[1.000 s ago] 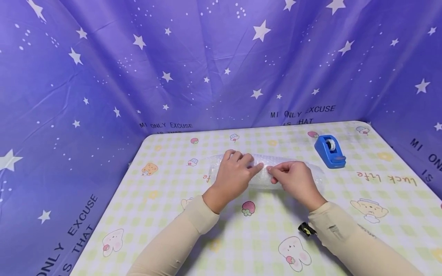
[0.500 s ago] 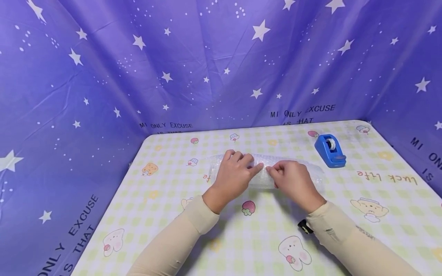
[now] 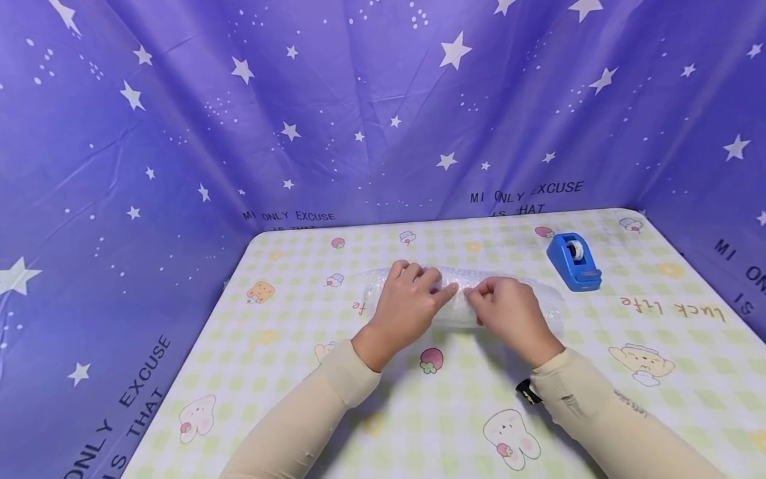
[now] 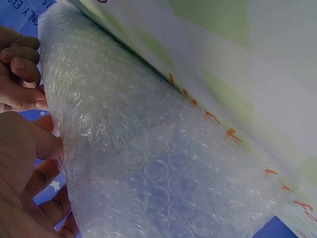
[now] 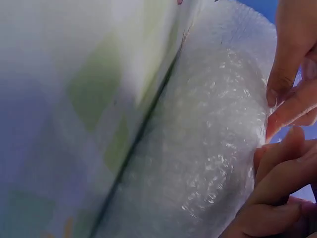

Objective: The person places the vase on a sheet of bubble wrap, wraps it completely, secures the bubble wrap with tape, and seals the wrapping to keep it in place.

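A roll of clear bubble wrap (image 3: 451,318) lies crosswise on the table; whatever may be inside it cannot be made out. My left hand (image 3: 403,303) rests on its left half, fingers spread over the top and thumb pointing right. From the right, my right hand (image 3: 511,316) meets the roll with curled fingers, its thumb and index finger pinching at the surface close to the left thumb. Both wrist views show the fingertips of the two hands nearly together along the bubble wrap (image 4: 124,114). Any small piece under those fingertips is hidden.
A blue tape dispenser (image 3: 574,266) with a roll of tape stands at the back right, beyond my right hand. The table (image 3: 239,372) has a green checked cover with printed figures. Purple star-patterned curtains (image 3: 371,120) hang behind it and at both sides.
The right fingers have curled in further since one second ago, staying at the same spot on the bubble wrap. The left hand and the roll hold still.
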`<state>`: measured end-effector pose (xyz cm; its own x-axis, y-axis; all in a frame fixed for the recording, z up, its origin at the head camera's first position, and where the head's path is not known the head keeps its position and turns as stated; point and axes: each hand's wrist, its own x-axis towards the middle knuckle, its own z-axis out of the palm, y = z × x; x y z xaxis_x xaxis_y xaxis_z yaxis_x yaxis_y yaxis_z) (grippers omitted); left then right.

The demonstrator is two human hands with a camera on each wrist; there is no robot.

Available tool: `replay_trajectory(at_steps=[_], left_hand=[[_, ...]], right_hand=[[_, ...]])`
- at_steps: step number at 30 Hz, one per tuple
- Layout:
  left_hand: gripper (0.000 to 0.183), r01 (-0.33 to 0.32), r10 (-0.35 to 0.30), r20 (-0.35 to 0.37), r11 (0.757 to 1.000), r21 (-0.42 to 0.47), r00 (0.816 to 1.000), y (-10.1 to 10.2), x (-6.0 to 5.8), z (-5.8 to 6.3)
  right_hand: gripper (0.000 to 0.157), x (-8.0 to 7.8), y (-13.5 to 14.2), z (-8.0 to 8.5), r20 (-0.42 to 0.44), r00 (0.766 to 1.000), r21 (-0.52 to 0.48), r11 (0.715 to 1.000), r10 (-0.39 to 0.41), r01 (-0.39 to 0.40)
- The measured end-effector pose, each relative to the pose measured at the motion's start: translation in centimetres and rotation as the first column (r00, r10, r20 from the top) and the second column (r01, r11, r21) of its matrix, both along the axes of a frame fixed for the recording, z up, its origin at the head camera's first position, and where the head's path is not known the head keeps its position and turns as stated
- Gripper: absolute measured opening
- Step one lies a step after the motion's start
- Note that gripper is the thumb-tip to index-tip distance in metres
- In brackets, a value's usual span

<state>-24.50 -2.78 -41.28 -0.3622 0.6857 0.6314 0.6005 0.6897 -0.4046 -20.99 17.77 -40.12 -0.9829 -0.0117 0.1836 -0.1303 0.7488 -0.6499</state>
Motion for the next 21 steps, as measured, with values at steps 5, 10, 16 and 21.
replay_trajectory(at_steps=[5,10,16,21], left_hand=[[0.026,0.0,0.0,0.003,1.0,0.0,1.0,0.0,0.0,0.0],[0.026,-0.006,0.006,0.002,1.0,-0.004,1.0,0.0,0.0,0.0],[0.026,-0.008,0.008,-0.002,1.0,-0.004,1.0,0.0,0.0,0.1],[0.028,-0.009,0.009,0.003,1.0,-0.009,1.0,0.1,0.0,0.0]], right_hand=[[0.035,0.3,0.1,0.0,-0.021,1.0,0.108,0.994,0.013,-0.011],[0.038,0.8,0.7,-0.1,0.005,0.999,0.157,0.987,0.034,-0.035],[0.037,1.4,1.3,-0.4,0.035,0.997,0.166,0.983,0.069,-0.074],[0.038,1.9,1.6,-0.5,0.058,0.994,0.166,0.981,0.089,-0.098]])
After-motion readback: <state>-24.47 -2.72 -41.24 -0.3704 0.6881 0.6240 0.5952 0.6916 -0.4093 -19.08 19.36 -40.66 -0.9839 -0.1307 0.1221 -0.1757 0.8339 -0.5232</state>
